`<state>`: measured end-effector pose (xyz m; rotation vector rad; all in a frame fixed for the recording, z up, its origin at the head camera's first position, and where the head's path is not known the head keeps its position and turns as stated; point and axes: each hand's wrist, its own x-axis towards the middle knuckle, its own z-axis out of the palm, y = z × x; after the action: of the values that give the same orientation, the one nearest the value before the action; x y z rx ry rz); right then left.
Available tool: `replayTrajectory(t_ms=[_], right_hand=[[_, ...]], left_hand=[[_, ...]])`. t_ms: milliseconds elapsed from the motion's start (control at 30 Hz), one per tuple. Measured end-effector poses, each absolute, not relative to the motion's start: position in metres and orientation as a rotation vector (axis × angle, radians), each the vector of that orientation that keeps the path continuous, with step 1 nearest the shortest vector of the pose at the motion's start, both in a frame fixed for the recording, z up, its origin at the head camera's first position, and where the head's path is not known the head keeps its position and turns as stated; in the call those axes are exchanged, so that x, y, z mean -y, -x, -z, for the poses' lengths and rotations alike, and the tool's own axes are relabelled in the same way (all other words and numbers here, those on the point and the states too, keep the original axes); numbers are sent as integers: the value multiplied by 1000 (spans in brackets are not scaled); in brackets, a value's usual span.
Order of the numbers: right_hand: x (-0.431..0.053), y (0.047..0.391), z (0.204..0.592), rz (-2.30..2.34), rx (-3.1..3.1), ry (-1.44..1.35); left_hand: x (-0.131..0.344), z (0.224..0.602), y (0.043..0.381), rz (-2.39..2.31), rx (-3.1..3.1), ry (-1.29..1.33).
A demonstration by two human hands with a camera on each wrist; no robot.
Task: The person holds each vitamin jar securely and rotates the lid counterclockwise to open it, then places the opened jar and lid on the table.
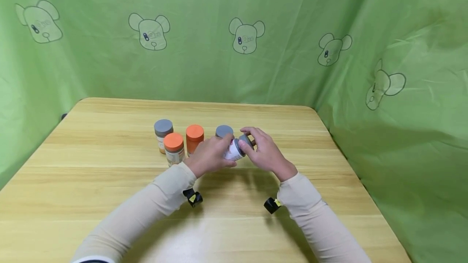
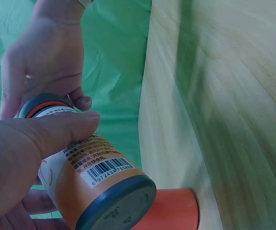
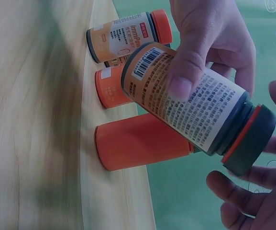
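My left hand point(image 1: 212, 153) grips a tilted supplement bottle point(image 1: 233, 152) round its body, above the table, thumb lying across the printed label. The bottle is white and orange with a barcode point(image 2: 109, 168) near its dark grey base. At the upper end, my right hand point(image 1: 265, 149) holds the dark grey cap point(image 3: 255, 143) between thumb and fingers. An orange rim shows between cap and neck, and the cap sits slightly askew. Just behind the left hand stands another grey-capped bottle point(image 1: 224, 130), its lower part hidden by the hand in the head view.
Left of the hands stand an orange bottle with an orange cap point(image 1: 195, 133), a labelled bottle with an orange cap point(image 1: 173, 141) and a grey-capped bottle point(image 1: 163, 127). They stand on a wooden table point(image 1: 91, 182). A green curtain point(image 1: 204, 72) hangs around its far sides.
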<state>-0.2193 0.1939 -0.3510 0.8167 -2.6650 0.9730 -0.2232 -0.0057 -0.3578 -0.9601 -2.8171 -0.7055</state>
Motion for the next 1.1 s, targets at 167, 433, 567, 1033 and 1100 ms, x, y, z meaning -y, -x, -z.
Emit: replayTrajectory(t_ms=[167,433,567,1033,1100], right_hand=[[-192,219,351,-942,2718,-736],[-194,219,352,-971,2675,-813],[-196,219,352,-943,2659,-867],[-193,219,353,-912,2706,-810],[-193,219,353,-914,2703,-818]], left_hand=[[5,357,223,697,2821,972],[6,358,223,730,2818,966],[6,358,223,736,2810,970],[6,359,224,699,2821,972],[5,359,225,691,2832,966]])
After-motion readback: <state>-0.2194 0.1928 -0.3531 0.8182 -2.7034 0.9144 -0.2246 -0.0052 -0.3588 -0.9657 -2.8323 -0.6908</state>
